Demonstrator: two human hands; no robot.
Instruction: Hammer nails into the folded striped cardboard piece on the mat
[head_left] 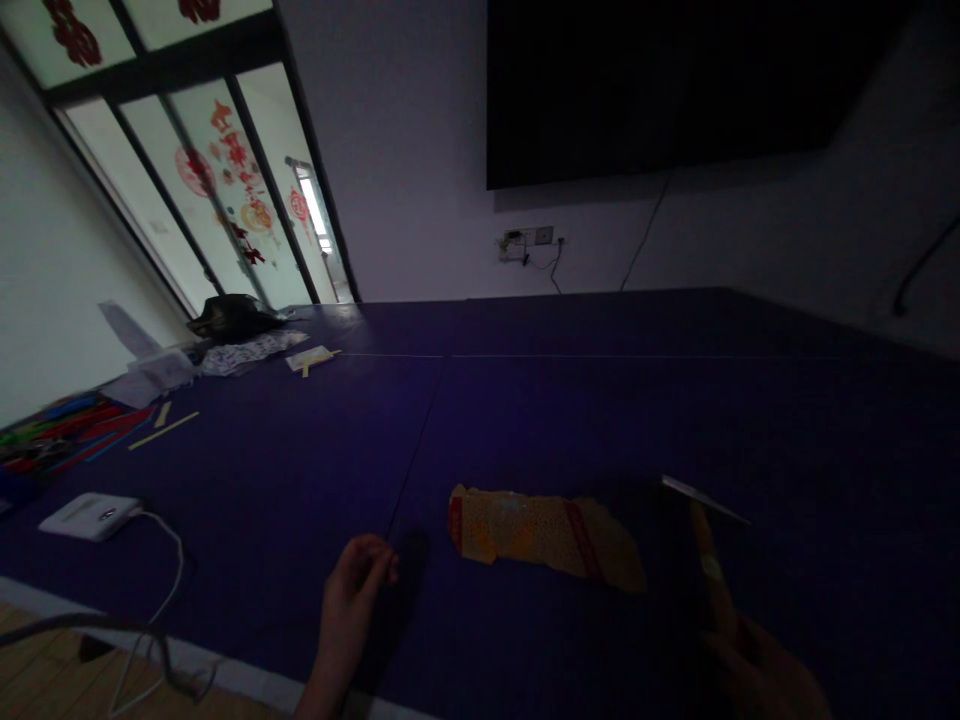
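Right fingers [731, 652] wrap the T-shaped tool [709, 565] by its handle; left fingers [370, 550] curl inward, whether touching is unclear. Between them, a red-banded brown piece [525, 530] lies on the tabletop [525, 420].

The scene is dim, with daylight entering through the glass sliding door [232, 190] at the upper left and fading across the purple tabletop [540, 420] toward a murky lower right, where the right hand [769, 670] sinks into soft, grainy shadow. Beside the left hand [356, 580], a dark shadow falls to its right. The television [675, 80] reads almost solid black, and wide-angle distortion tilts the door frame and stretches the edges.
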